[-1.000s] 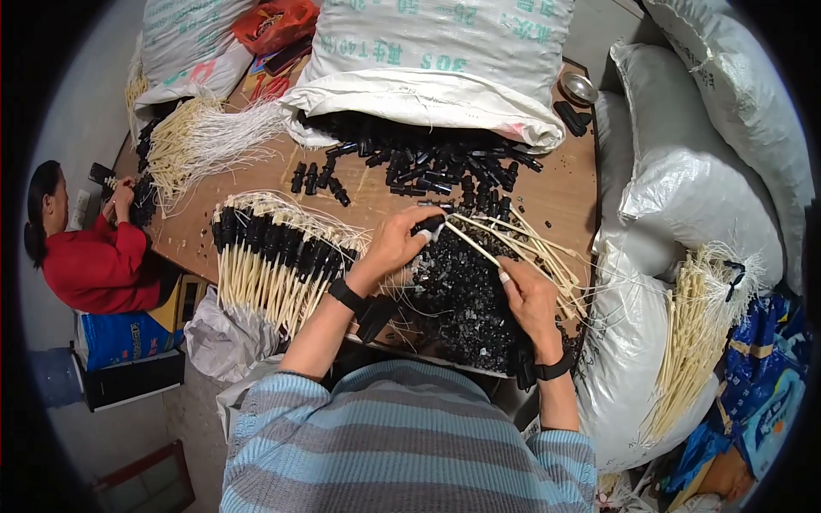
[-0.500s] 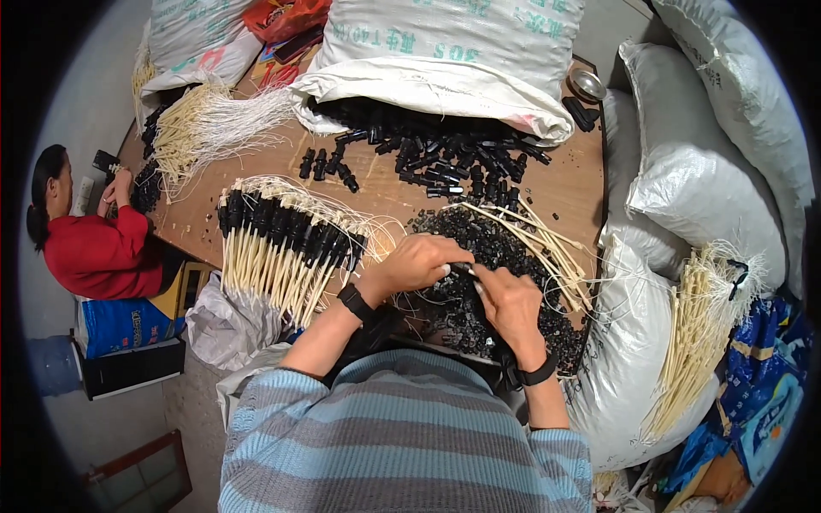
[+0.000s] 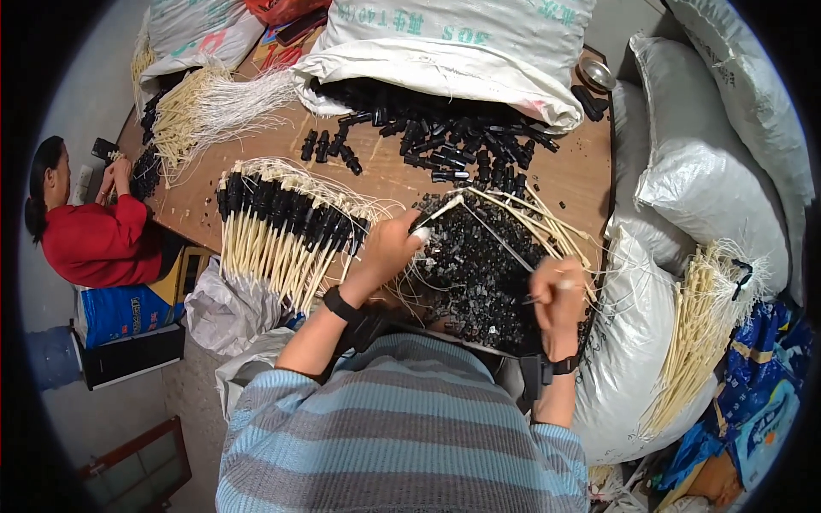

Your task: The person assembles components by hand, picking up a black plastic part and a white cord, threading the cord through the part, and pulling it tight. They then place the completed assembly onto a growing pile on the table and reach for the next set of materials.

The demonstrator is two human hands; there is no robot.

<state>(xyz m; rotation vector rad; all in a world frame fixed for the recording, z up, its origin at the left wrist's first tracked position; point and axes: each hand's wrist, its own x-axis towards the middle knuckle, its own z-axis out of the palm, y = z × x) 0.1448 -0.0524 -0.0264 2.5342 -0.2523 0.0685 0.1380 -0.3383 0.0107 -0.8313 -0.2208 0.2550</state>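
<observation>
My left hand (image 3: 392,248) is closed round a slim black plastic piece (image 3: 421,224), most of it hidden by the fingers. A cream-coloured end (image 3: 449,203) sticks out of it, up and to the right. From that tip a thin pale string (image 3: 498,232) runs taut to my right hand (image 3: 560,289), which is closed on it and a little blurred. Beneath and between the hands lies a heap of small shiny black bits (image 3: 479,299). Left of my left hand, a row of cream sticks with black sleeves (image 3: 282,231) lies side by side, white strings at their far ends.
Loose cream sticks (image 3: 547,227) lie right of the heap. Black plastic parts (image 3: 462,150) spill from a white woven sack (image 3: 445,73) at the back. Full sacks (image 3: 710,171) crowd the right side. A person in red (image 3: 103,231) works at the table's left end.
My hands, close together before, have moved apart. The right hand has gone right, with the string now stretched between them; the left has shifted slightly left.
</observation>
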